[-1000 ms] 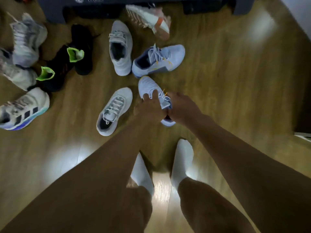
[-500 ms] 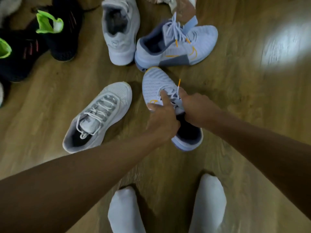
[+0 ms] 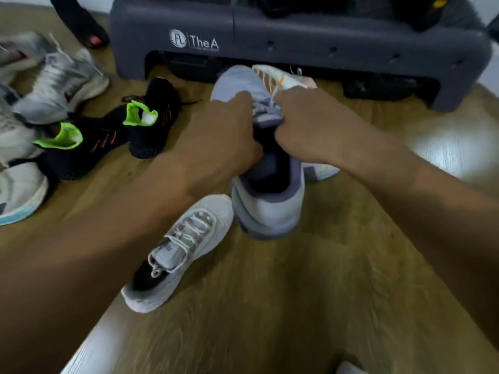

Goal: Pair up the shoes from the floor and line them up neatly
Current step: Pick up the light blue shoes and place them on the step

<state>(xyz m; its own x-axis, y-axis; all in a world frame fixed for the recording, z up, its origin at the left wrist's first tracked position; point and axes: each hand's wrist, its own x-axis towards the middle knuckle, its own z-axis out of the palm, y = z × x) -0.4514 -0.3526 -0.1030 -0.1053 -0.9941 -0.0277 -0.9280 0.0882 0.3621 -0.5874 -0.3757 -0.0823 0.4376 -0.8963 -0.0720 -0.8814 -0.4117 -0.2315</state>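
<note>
Between hands point(image 3: 266, 130): pale-blue knit shoe point(image 3: 267, 201), padded collar.

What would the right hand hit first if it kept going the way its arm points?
The right hand points up-left, already gripping the pale blue shoe. Beyond that lies the left hand, probably first; depth is unclear.

Both hands have lifted the pale-blue shoe point(image 3: 266, 201).

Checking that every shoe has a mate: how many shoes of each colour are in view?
Light blue shoes: 2
Black-and-green shoes: 2
Black-and-pink shoe: 1
White-grey shoe: 1
White-peach shoe: 1
Pale blurred shoes, left edge: at least 3
Total: at least 10
</note>
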